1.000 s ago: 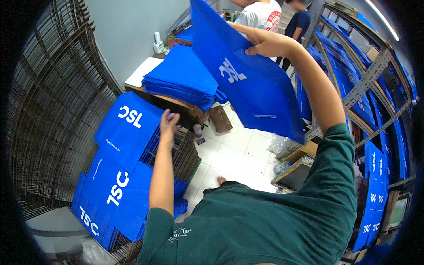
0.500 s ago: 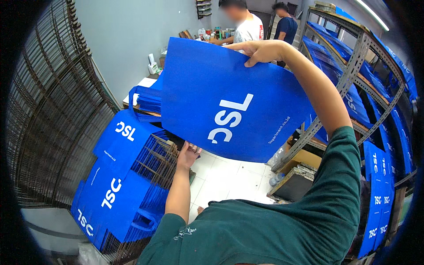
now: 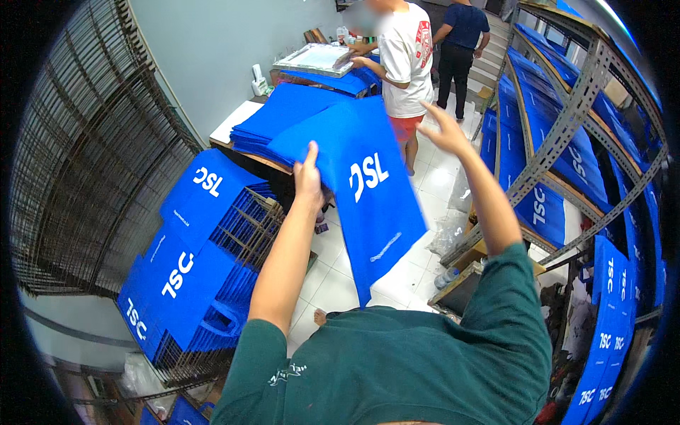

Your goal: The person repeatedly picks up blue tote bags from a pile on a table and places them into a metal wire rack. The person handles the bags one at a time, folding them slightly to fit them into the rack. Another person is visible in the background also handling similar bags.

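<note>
A blue fabric bag with white print hangs slantwise before me, its lower corner near my shirt. My left hand is closed on its left edge, thumb uppermost. To the right of the bag, my right hand is raised with its fingers apart and holds nothing. Behind the held bag, a stack of blue bags lies on the table, and the bag's upper part overlaps that stack.
Printed blue bags lie over wire racks at left. A metal shelf loaded with blue bags stands at right. Beyond the table, a person in white handles a white frame; another person in dark clothes stands behind.
The bag has swung down from a raised, spread position and now hangs folded over. My right hand has let go and moved right; my left hand has risen with the edge.
</note>
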`<state>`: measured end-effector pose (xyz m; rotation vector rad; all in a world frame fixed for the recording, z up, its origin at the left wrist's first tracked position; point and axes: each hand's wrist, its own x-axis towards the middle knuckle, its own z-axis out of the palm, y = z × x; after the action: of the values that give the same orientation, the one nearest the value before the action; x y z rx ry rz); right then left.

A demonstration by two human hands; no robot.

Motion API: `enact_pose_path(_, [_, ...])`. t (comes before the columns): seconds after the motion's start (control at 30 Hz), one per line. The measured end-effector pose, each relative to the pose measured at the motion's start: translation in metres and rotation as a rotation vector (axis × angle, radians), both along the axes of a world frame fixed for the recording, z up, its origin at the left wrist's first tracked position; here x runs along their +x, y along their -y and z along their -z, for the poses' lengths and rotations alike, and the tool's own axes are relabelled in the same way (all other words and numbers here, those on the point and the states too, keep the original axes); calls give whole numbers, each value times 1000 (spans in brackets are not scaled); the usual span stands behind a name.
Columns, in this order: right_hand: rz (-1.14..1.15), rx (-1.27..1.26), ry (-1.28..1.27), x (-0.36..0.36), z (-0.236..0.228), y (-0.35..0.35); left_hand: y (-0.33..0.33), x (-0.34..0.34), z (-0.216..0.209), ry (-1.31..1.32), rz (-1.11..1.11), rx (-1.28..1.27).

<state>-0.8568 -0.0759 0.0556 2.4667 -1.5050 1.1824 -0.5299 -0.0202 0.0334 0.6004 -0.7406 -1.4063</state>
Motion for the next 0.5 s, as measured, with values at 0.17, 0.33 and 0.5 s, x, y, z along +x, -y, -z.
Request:
enact_pose_path(0.17, [195, 608, 940, -7, 131, -143, 2, -7, -32, 57, -154, -33])
enact_pose_path(0.33, [123, 1436, 1324, 57, 193, -243, -28, 35, -96, 120, -254, -76])
enact_pose_path(0.5, [-800, 1555, 1697, 115, 119, -205, -63, 105, -135, 117, -555, -237])
